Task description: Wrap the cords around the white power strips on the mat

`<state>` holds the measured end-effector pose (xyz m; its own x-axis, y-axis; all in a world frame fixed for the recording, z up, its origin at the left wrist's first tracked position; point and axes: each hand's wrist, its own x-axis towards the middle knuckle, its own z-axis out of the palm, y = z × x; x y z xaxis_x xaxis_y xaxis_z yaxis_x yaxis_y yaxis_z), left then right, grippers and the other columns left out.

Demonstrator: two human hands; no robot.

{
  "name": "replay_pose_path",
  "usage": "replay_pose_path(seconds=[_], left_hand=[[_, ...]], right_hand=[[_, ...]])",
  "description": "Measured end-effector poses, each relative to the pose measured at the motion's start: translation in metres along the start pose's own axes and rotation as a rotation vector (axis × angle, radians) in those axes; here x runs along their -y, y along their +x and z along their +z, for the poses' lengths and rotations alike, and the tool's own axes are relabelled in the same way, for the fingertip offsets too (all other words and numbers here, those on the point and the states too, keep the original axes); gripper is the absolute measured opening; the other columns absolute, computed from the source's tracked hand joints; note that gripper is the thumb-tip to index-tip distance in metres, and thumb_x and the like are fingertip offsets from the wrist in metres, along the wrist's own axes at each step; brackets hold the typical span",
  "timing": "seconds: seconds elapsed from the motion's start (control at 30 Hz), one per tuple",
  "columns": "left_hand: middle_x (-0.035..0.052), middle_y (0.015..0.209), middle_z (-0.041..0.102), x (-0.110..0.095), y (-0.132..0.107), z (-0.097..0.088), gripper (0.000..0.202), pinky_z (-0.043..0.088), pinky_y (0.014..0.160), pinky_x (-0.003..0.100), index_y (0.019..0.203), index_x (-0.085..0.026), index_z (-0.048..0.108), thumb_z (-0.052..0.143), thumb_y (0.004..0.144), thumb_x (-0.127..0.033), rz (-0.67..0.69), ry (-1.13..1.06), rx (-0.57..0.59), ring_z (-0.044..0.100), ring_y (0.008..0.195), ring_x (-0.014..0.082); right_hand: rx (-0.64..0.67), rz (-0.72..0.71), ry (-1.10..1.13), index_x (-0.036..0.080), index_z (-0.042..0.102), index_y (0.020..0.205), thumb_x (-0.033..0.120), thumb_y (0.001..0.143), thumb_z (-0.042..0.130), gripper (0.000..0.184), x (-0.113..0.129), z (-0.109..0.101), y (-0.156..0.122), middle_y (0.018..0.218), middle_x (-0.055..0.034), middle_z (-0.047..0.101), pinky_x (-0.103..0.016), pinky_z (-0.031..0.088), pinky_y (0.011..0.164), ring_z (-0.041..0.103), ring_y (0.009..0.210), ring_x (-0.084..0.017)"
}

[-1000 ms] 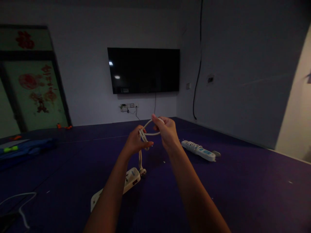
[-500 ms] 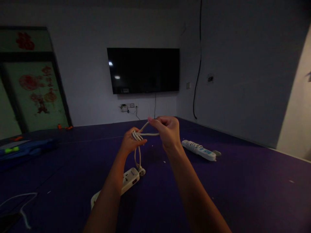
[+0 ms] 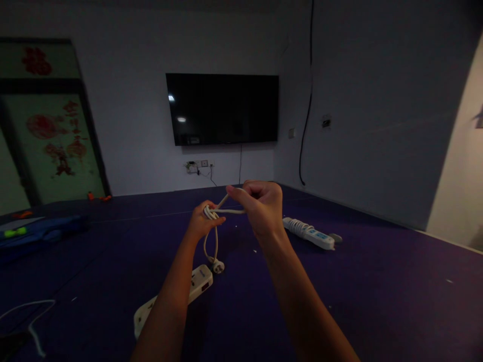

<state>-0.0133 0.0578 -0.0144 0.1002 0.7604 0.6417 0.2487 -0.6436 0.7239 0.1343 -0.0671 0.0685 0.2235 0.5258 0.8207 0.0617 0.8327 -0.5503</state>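
Observation:
Loops of a white power cord [image 3: 212, 213] are gathered in my left hand [image 3: 200, 222], whose fingers close round the bundle. My right hand [image 3: 260, 202] pinches a loop of the same cord and holds it out to the right, so two strands run between the hands. Below the bundle the cord hangs down to a white plug [image 3: 218, 266], pins facing me. Beside the plug a white power strip [image 3: 200, 282] lies on the purple floor, partly hidden by my left forearm.
A second power strip [image 3: 310, 233], its cord wound round it, lies at the right near a grey object [image 3: 335, 239]. A white cable [image 3: 35, 332] is at lower left. Blue cloth [image 3: 45, 232] lies at far left. A television [image 3: 224, 108] hangs on the wall.
The plug has turned and now sits a little apart from the strip's end. The strip shows slightly further left and lower. My right hand has shifted slightly with the loop still pinched.

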Motion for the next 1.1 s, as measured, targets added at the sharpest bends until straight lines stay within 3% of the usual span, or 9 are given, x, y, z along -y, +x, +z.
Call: replay_pose_path(seconds=[0.17,0.3,0.43,0.57,0.7,0.8,0.97,1.1], left_hand=[[-0.0064,0.064,0.053,0.003,-0.001,-0.005,0.038,0.041,0.056,0.022,0.08,-0.019,0.049,0.075,0.055,-0.032,0.015,0.052,0.004,0.049,0.056,0.0092],[-0.0055,0.069,0.055,0.01,-0.002,-0.014,0.044,0.043,0.06,0.024,0.084,-0.02,0.049,0.077,0.053,-0.033,-0.01,0.128,0.002,0.054,0.062,0.0115],[-0.0016,0.081,0.063,0.013,-0.003,-0.036,0.058,0.048,0.069,0.029,0.099,-0.02,0.052,0.08,0.05,-0.035,-0.096,0.19,0.044,0.06,0.073,0.0157],[0.0047,0.092,0.067,0.009,-0.008,-0.073,0.066,0.05,0.077,0.036,0.107,-0.017,0.054,0.079,0.048,-0.032,-0.208,0.11,0.133,0.064,0.084,0.0216],[0.0113,0.104,0.067,-0.005,-0.018,-0.116,0.073,0.052,0.075,0.036,0.113,-0.015,0.053,0.073,0.043,-0.023,-0.408,0.274,0.237,0.064,0.094,0.0271],[0.0139,0.111,0.066,-0.018,-0.028,-0.139,0.072,0.052,0.074,0.033,0.117,-0.015,0.053,0.065,0.046,-0.02,-0.569,0.47,0.225,0.064,0.097,0.0276],[0.013,0.111,0.067,-0.04,-0.038,-0.148,0.065,0.048,0.083,0.03,0.118,-0.015,0.056,0.061,0.054,-0.027,-0.589,0.621,0.168,0.064,0.1,0.0251],[0.0123,0.108,0.068,-0.054,-0.041,-0.145,0.064,0.048,0.082,0.031,0.118,-0.015,0.057,0.063,0.057,-0.032,-0.579,0.645,0.141,0.065,0.098,0.0257]], right_hand=[[0.043,-0.025,-0.057,0.018,0.032,0.039,0.032,0.067,0.067,0.046,-0.004,0.005,-0.002,0.042,0.0081,0.028,-0.022,0.02,0.042,0.025,0.043,-0.004],[0.155,0.072,-0.119,0.019,0.032,0.04,0.038,0.071,0.064,0.05,-0.012,0.004,0.003,0.04,0.0087,0.025,-0.022,0.016,0.042,0.023,0.042,-0.004],[0.453,0.158,-0.29,0.015,0.046,0.044,0.042,0.077,0.062,0.045,-0.016,-0.007,0.009,0.04,0.0082,0.028,-0.022,0.016,0.041,0.025,0.041,-0.004],[0.831,0.183,-0.477,0.012,0.062,0.055,0.04,0.08,0.06,0.038,-0.021,-0.014,0.01,0.041,0.0077,0.032,-0.02,0.018,0.041,0.028,0.041,-0.003],[1.222,0.287,-0.508,0.011,0.069,0.068,0.035,0.082,0.059,0.03,-0.035,0.006,-0.001,0.043,0.0061,0.044,-0.018,0.025,0.04,0.037,0.04,-0.003],[1.413,0.386,-0.497,0.011,0.068,0.066,0.028,0.08,0.061,0.023,-0.048,0.034,-0.017,0.045,0.0057,0.048,-0.016,0.032,0.041,0.044,0.041,-0.004],[1.696,0.606,-0.504,0.012,0.065,0.063,0.027,0.076,0.066,0.021,-0.069,0.064,-0.048,0.045,0.0065,0.049,-0.015,0.039,0.042,0.047,0.042,-0.005],[1.742,0.709,-0.512,0.013,0.062,0.06,0.026,0.067,0.075,0.019,-0.083,0.065,-0.054,0.05,0.0064,0.053,-0.015,0.043,0.048,0.051,0.047,-0.005]])
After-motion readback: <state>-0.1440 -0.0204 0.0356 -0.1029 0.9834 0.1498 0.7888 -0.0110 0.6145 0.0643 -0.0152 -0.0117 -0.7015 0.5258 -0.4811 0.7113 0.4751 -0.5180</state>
